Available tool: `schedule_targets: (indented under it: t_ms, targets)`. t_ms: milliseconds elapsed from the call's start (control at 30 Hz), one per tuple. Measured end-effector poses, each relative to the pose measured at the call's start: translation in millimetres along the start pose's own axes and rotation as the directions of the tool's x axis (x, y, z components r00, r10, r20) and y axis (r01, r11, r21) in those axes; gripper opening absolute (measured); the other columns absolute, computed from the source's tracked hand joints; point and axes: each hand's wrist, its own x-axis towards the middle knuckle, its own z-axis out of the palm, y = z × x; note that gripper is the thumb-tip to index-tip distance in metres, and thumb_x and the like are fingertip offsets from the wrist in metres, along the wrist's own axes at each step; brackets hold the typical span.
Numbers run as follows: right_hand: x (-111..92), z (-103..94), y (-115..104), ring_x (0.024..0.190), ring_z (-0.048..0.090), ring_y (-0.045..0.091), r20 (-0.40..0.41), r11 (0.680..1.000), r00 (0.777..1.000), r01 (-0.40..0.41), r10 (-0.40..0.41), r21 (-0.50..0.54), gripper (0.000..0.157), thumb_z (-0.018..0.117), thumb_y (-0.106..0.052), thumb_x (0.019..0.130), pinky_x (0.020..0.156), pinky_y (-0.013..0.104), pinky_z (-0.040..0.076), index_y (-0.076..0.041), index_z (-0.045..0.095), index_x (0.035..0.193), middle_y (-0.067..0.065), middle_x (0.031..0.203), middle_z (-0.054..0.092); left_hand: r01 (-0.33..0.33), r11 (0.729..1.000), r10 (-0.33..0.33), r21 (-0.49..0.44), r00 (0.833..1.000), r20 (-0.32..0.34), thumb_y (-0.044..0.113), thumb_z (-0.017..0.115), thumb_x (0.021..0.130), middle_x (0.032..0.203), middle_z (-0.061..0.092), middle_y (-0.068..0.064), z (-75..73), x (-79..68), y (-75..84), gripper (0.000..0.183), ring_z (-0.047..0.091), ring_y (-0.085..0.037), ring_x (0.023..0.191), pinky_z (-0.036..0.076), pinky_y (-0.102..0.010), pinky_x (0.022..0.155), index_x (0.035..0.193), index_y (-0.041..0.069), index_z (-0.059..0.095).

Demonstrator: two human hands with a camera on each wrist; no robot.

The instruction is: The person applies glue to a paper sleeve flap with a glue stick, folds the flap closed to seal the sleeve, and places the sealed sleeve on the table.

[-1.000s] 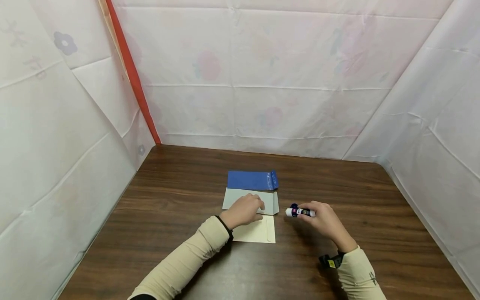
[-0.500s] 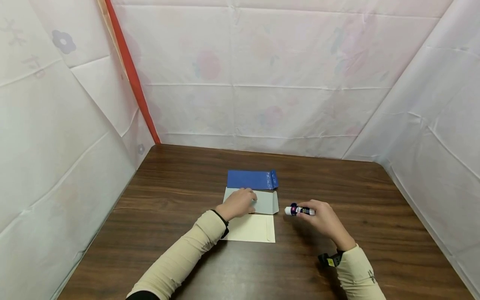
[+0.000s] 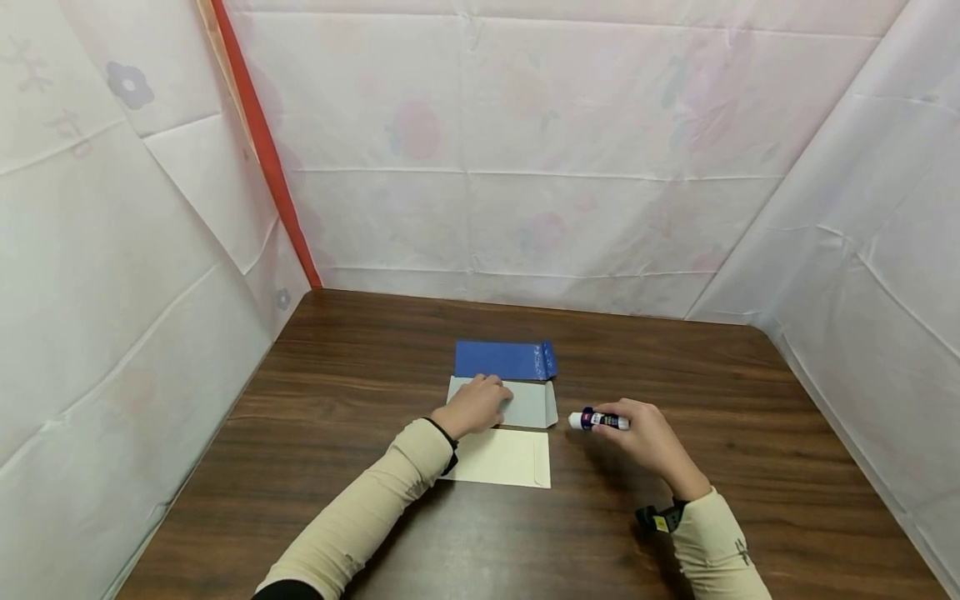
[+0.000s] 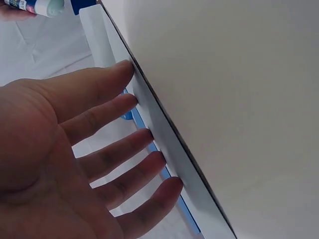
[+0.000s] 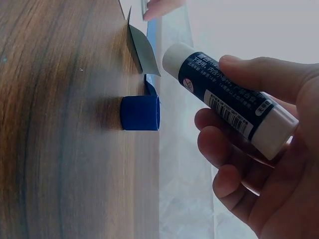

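Observation:
My left hand (image 3: pixel 472 407) rests its fingertips on the grey envelope (image 3: pixel 529 405), whose flap lies open to the right. In the left wrist view the fingers (image 4: pixel 117 147) are spread and lightly bent, touching the paper with nothing gripped. My right hand (image 3: pixel 652 440) holds an uncapped glue stick (image 5: pixel 224 97) between thumb and fingers, just right of the flap and above the table. Its blue cap (image 5: pixel 140 113) stands on the wood below, mostly hidden behind the stick in the head view.
A blue envelope (image 3: pixel 495 359) with whitish marks near its flap lies beyond the grey one. Nearer me is a cream envelope (image 3: pixel 501 457), partly covered by my left wrist. White patterned sheets (image 3: pixel 585 150) wall off the brown wooden table (image 3: pixel 360 350) on its back and sides.
My left hand has shifted left and slightly away from me, off the cream envelope and onto the grey one. The right hand with the glue stick has stayed almost still.

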Motion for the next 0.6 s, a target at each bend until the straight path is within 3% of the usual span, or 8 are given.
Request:
schedule_targets:
  t_ms: [300,600]
  targets:
    - [4,-2.5,0,0.072,0.055,0.010,-0.014,1.000,1.000,0.012,-0.012,-0.017,0.021,0.076,-0.018,0.084,0.060,0.023,0.044,-0.007,0.075,0.102,0.006,0.090,0.071,0.024,1.000,-0.023,-0.011,0.999,0.023,0.021,0.070,0.090,0.128,0.058,-0.009,1.2,3.2,1.1,0.041,0.051,-0.027,0.108,0.052,-0.041,0.080,0.130,0.019,0.064]
    - [15,0.1,1,0.077,0.059,0.013,-0.025,1.000,1.000,0.014,-0.014,-0.009,0.021,0.076,-0.016,0.084,0.064,0.027,0.047,-0.006,0.075,0.103,0.008,0.093,0.072,-0.002,1.000,0.002,0.001,0.998,0.066,0.017,0.067,0.092,0.139,0.054,-0.009,-1.3,6.7,1.5,0.036,0.050,-0.032,0.122,0.052,-0.047,0.088,0.128,0.015,0.066]
